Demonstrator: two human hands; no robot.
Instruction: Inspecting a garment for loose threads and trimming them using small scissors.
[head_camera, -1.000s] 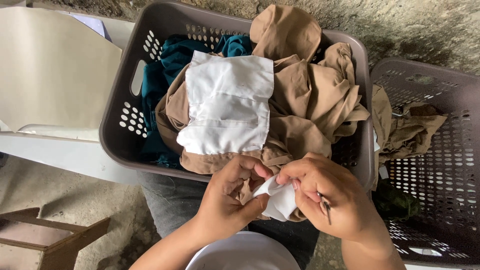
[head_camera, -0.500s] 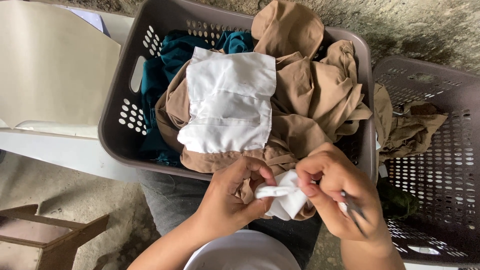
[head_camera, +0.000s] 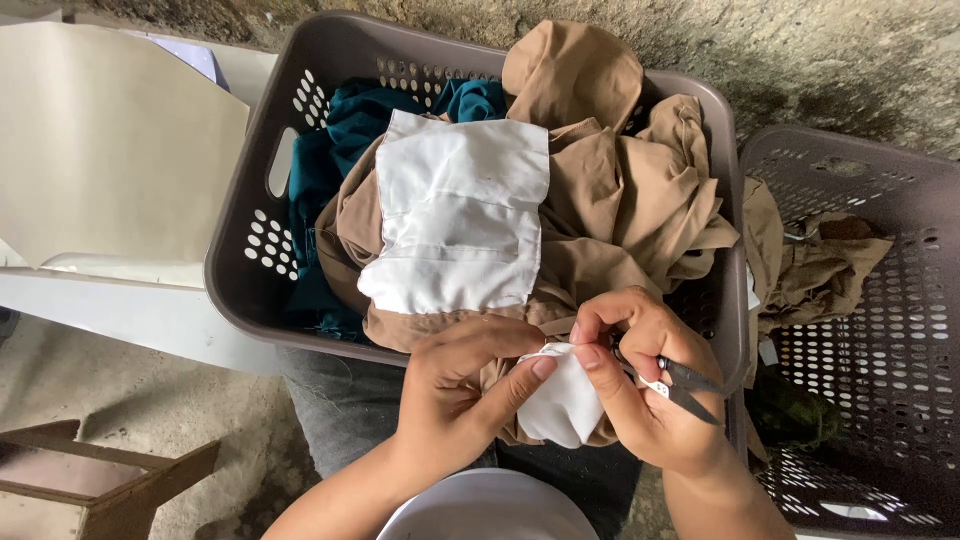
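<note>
My left hand (head_camera: 460, 390) pinches a small white pocket lining (head_camera: 560, 405) that belongs to a tan garment (head_camera: 600, 215) spilling over the near rim of a grey laundry basket (head_camera: 250, 290). My right hand (head_camera: 645, 385) grips the same white cloth with thumb and forefinger, and also holds small dark thread snips (head_camera: 690, 385) whose blades point right. Both hands meet at the cloth, just in front of the basket's rim. A larger white lining panel (head_camera: 460, 230) lies flat on top of the tan pile.
Teal fabric (head_camera: 330, 160) lies under the tan clothes at the basket's left. A second grey basket (head_camera: 880, 330) at right holds a crumpled brown garment (head_camera: 820, 270). A pale chair (head_camera: 100, 150) is at left, a wooden stool (head_camera: 90, 490) lower left, a white round rim (head_camera: 490, 510) at the bottom.
My right hand has shifted a little right and turned, so the snips now stick out to the right. Both hands keep hold of the white lining.
</note>
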